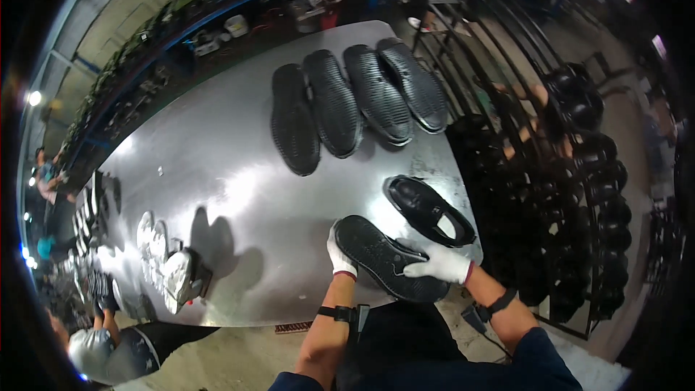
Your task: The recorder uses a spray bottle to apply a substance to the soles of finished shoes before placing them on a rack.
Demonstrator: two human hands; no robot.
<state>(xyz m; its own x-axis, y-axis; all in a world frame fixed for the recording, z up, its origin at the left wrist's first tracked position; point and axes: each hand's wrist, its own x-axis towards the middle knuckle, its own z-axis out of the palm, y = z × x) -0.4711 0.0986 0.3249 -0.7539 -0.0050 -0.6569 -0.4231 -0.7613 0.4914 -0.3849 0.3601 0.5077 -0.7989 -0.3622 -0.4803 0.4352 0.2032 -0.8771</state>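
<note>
A black shoe (384, 253) lies sole-up at the near edge of a shiny metal table (232, 174). My left hand (339, 255), in a white glove, presses against its left side near the heel end. My gloved right hand (440, 265) rests on the sole's right part, gripping it. Just beyond, a second black shoe (427, 208) lies upright with its opening showing. Farther back, several black shoes (358, 101) lie sole-up in a row.
A dark metal rack (579, 195) full of black shoes stands to the right of the table. At the table's left end lie white shoe parts (163, 261), and another person (101, 351) works there. Shelves run along the back left.
</note>
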